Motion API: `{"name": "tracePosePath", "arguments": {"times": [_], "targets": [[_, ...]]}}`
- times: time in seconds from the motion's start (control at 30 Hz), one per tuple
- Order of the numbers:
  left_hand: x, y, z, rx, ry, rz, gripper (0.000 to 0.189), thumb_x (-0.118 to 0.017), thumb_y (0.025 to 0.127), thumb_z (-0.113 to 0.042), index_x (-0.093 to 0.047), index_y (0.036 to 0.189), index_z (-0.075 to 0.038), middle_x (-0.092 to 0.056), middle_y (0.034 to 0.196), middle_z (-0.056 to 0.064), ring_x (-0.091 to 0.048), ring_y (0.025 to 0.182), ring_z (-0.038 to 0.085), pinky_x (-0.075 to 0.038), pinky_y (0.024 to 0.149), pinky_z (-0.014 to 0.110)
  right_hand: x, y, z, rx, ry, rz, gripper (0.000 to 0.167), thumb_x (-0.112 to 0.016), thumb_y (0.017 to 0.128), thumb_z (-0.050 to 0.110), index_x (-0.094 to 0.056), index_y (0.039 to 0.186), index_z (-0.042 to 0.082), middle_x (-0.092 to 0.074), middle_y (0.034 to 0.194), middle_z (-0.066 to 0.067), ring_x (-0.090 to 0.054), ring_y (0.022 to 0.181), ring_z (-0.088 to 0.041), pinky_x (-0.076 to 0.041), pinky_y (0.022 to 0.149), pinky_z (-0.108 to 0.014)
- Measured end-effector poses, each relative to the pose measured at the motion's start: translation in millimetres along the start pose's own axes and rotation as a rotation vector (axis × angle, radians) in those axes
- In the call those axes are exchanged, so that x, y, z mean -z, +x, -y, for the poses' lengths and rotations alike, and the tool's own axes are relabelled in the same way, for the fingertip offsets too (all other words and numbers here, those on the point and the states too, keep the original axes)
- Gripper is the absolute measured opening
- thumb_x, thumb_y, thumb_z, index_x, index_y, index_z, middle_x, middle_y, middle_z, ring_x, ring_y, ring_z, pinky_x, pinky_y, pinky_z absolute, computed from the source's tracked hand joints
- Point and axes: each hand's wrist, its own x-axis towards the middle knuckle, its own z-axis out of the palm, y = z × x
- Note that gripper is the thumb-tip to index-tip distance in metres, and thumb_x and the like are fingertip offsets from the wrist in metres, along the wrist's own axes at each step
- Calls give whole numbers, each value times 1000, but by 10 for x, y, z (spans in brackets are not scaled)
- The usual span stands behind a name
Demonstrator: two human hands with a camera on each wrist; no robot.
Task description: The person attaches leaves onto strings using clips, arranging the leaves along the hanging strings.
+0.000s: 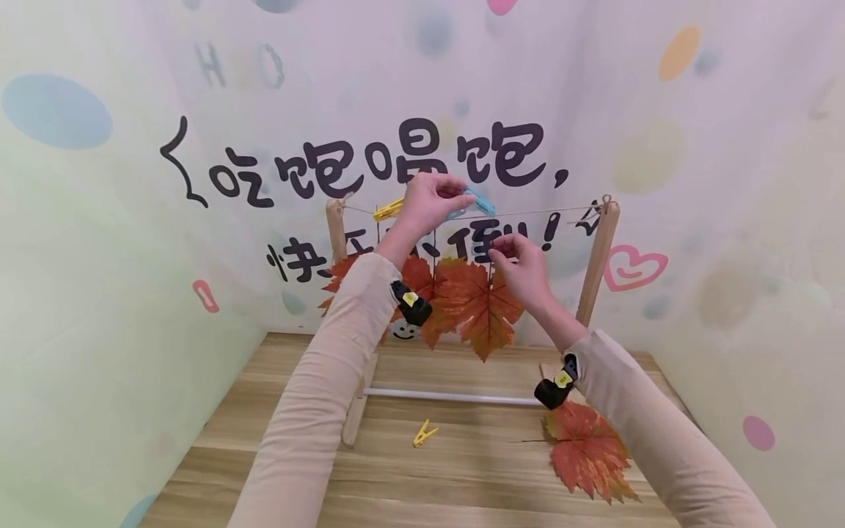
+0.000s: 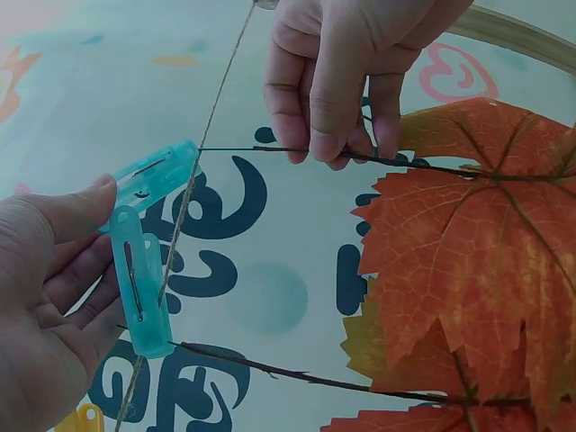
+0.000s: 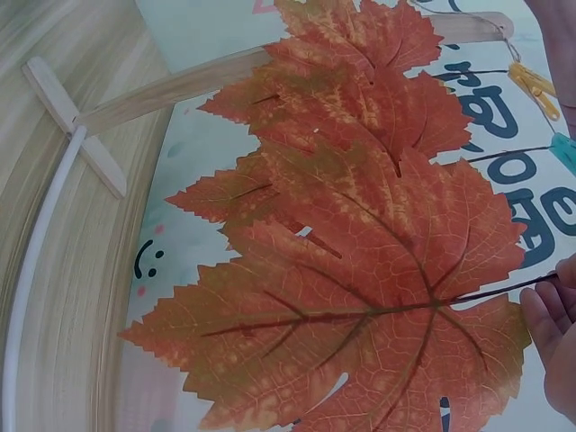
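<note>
My left hand (image 1: 429, 203) pinches the tail of a light blue clothespin (image 2: 160, 183), whose nose is at the string (image 2: 225, 81) and at the tip of a leaf stem. Lower on that stem (image 2: 391, 162), my right hand (image 1: 526, 270) holds it between thumb and fingers. The orange-red artificial maple leaf (image 3: 360, 310) hangs down from it. Just beside my left fingers, a second blue clothespin (image 2: 139, 279) clips another leaf's stem to the string. Farther left along the string sits a yellow clothespin (image 1: 388, 210), partly behind my left hand.
Wooden posts (image 1: 597, 264) hold the string at both ends, joined low down by a white rod (image 1: 455, 397). More hanging leaves (image 1: 339, 282) overlap at left. On the wooden table (image 1: 264, 440) lie a yellow clothespin (image 1: 425, 434) and a loose maple leaf (image 1: 590, 449) below my right forearm.
</note>
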Motion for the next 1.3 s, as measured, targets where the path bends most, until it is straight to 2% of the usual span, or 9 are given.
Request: {"name": "tracePosePath", "arguments": {"times": [0.27, 0.4, 0.53, 0.7, 0.9, 1.17, 1.3], "targets": [[-16, -2, 16, -11, 37, 18, 25, -69, 80, -14, -67, 100, 1, -66, 89, 11, -59, 78, 14, -47, 67, 20, -13, -12, 44, -25, 0, 6, 17, -52, 89, -1, -54, 102, -12, -56, 95, -24, -51, 79, -20, -44, 65, -9], [-24, -7, 24, -15, 50, 22, 25, -69, 81, -14, -66, 100, 2, -66, 87, 11, -58, 76, 14, -46, 65, 19, -21, -14, 50, -26, -1, 8, 17, -52, 89, -1, -54, 102, -13, -56, 95, -25, -52, 80, -23, -43, 65, -9], [-34, -11, 21, -20, 84, 23, 25, -69, 81, -16, -66, 99, 1, -65, 86, 9, -57, 76, 14, -45, 63, 19, -35, 28, -56, -12, 9, 6, 17, -52, 89, -1, -54, 102, -13, -56, 95, -26, -51, 81, -27, -42, 63, -8], [-41, -17, 7, 0, 103, 23, 24, -70, 80, -18, -67, 97, -1, -66, 86, 7, -57, 75, 12, -45, 62, 18, -56, 116, -292, -16, -3, 5, 19, -55, 89, 5, -56, 103, -8, -58, 96, -21, -52, 81, -21, -44, 65, -9], [-54, -23, -5, 11, 99, 41, 29, -70, 79, -20, -66, 102, -2, -67, 91, 8, -61, 84, 14, -48, 68, 19, -67, 139, -376, 9, -11, -9, 19, -56, 89, 6, -57, 102, -8, -59, 95, -20, -53, 79, -19, -45, 66, -11], [-59, -53, -48, -1, 124, 64, 36, -70, 79, -22, -63, 110, -5, -65, 100, 4, -58, 96, 14, -47, 76, 20, -53, 131, -377, 0, -13, 0, 21, -56, 89, 7, -56, 103, -9, -59, 96, -20, -52, 80, -19, -44, 65, -11], [-53, -54, -68, -9, 155, 54, 39, -70, 79, -23, -61, 113, -7, -64, 107, 3, -56, 102, 14, -46, 81, 19, -37, 72, -196, -6, -15, 6, 21, -54, 89, 3, -55, 103, -12, -58, 97, -24, -52, 81, -23, -42, 63, -9]]}}
